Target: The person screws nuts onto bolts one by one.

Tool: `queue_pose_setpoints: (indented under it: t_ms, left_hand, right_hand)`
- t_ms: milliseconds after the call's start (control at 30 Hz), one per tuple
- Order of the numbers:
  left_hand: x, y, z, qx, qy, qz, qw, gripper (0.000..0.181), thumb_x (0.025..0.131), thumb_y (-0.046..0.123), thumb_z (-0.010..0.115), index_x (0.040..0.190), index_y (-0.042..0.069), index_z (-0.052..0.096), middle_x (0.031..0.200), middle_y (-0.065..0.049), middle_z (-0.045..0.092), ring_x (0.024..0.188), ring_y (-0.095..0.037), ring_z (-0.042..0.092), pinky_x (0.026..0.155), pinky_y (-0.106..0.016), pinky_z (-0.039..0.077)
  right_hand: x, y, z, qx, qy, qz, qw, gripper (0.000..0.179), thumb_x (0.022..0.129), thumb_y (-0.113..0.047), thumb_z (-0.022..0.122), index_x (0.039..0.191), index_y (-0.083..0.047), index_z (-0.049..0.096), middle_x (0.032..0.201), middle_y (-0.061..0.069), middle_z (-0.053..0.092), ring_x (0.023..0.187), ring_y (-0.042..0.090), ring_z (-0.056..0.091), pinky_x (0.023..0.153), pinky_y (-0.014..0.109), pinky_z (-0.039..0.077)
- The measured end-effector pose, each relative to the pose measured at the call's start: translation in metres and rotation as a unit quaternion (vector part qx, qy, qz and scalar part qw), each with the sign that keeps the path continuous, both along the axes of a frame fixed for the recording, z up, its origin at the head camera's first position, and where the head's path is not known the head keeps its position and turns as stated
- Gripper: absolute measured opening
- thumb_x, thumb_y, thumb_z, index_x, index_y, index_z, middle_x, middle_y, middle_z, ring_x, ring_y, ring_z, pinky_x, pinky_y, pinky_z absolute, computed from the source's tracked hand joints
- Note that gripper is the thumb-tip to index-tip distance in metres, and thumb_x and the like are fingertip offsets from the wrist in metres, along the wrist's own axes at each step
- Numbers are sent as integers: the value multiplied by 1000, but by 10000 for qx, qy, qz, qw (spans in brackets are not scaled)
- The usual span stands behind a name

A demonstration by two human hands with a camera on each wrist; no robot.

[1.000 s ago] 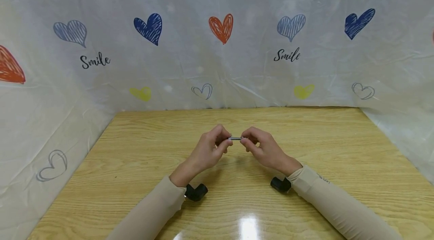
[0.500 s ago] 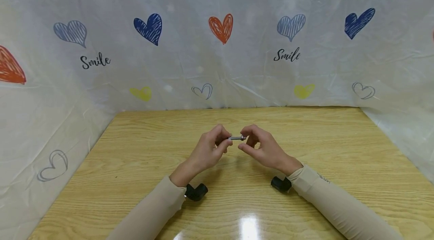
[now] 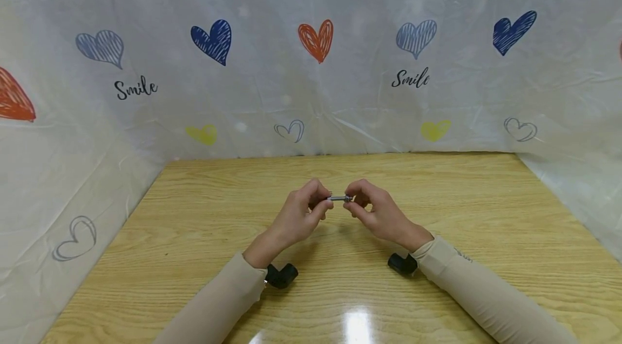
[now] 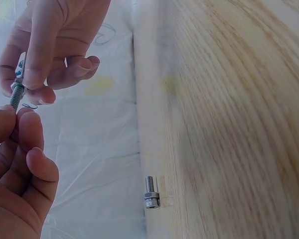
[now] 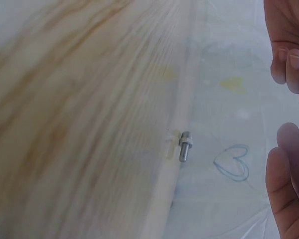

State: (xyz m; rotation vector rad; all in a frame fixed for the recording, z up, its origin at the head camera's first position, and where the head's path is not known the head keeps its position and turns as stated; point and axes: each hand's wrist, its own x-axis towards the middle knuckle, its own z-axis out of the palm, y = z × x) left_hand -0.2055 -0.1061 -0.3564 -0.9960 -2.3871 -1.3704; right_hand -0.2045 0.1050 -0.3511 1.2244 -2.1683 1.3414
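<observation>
In the head view, both hands meet above the middle of the wooden table. My left hand (image 3: 300,217) pinches one end of a metal bolt (image 3: 337,198), which lies level between the hands. At its other end, my right hand (image 3: 381,217) pinches a hex nut (image 4: 18,88) between thumb and index finger. Bare thread (image 4: 14,101) shows between the nut and the left fingertips in the left wrist view. In the right wrist view only parts of the hands show, and the held bolt is mostly outside the picture.
A second bolt (image 4: 151,193) with a nut on it is on the wooden table (image 3: 218,198), seen in both wrist views. Black angular pieces (image 3: 282,276) sit at both wrists. White sheeting (image 3: 311,95) with printed hearts encloses the table's back and sides.
Half a second ago the right thumb and index finger were spread off the nut; now they have closed on it again. The left hand and the bolt stay in place.
</observation>
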Motion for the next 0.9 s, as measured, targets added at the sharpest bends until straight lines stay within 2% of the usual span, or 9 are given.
queue_pose_setpoints:
  t_ms: [200,333,500,600,667,800,900]
  left_hand:
    - [1,1,0,27,16,7,10000,8,93,5,60,100,3,56,80,-3,61,57,-16,55,49,-24,42]
    - [1,1,0,-10,21,8,10000,8,93,6,61,100,5,56,78,-2,61,56,-12,53,49,-24,42]
    - [0,1,0,-34,27,-55,10000,5,94,7,60,98,8,56,79,1,61,57,-16,56,50,-25,44]
    - [1,1,1,-54,41,-50,10000,5,94,6,59,97,8,55,79,1,61,58,-22,57,50,-25,45]
    - [1,0,2,-54,44,-35,10000,5,94,5,59,97,6,55,79,1,62,58,-24,58,49,-25,45]
    - [2,0,3,-50,52,-23,10000,5,94,4,59,98,5,55,80,0,62,58,-24,58,49,-25,45]
    - [1,0,2,-50,72,-35,10000,6,94,4,60,97,6,55,78,1,61,57,-17,57,48,-25,44]
  right_hand:
    - [1,1,1,82,-120,-47,9999,9,90,3,62,97,1,57,81,6,59,59,20,56,56,33,46]
    - [1,1,1,126,-189,-73,9997,2,93,1,59,92,0,58,80,4,56,59,20,55,55,34,46]
    - [1,1,1,196,-278,-158,9993,8,92,5,58,89,-2,60,78,3,54,60,14,52,55,31,46]
    - [2,1,2,225,-354,-173,9990,7,91,4,61,94,-2,60,83,6,57,62,15,55,57,31,48]
    - [3,1,2,240,-376,-170,9989,14,89,3,64,100,-2,59,88,8,59,63,16,56,58,31,49]
    - [4,1,2,204,-329,-120,9992,28,85,4,69,108,-1,55,96,13,60,63,16,57,56,30,48]
    - [3,1,2,110,-183,-58,9998,28,85,7,68,107,-2,54,95,12,61,64,17,58,57,30,49]
